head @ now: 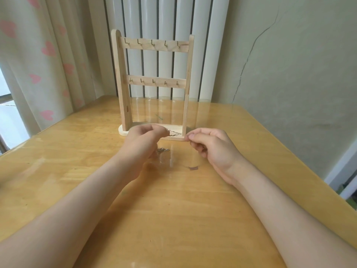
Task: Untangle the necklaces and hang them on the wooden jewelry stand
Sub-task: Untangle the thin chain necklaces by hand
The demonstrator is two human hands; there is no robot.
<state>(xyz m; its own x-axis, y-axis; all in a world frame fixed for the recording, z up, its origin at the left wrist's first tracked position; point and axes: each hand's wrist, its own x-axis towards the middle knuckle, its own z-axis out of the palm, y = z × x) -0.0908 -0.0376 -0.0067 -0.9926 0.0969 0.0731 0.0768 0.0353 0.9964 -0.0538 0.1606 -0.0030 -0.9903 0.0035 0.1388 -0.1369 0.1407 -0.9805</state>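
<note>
A wooden jewelry stand (152, 82) rises at the back of the table, with two crossbars of small brass hooks, all bare. Just in front of its base, my left hand (144, 140) and my right hand (210, 146) each pinch an end of a thin silver necklace chain (174, 133) stretched between them above the table. A bunched part of chain (162, 150) hangs or lies below my left hand, partly hidden by it. How many necklaces are in the tangle I cannot tell.
The glossy wooden table (173, 200) has its right edge running diagonally at the right. A white radiator (166, 22) and a curtain with pink hearts (44, 55) stand behind the stand. A small dark mark (193, 168) lies on the tabletop.
</note>
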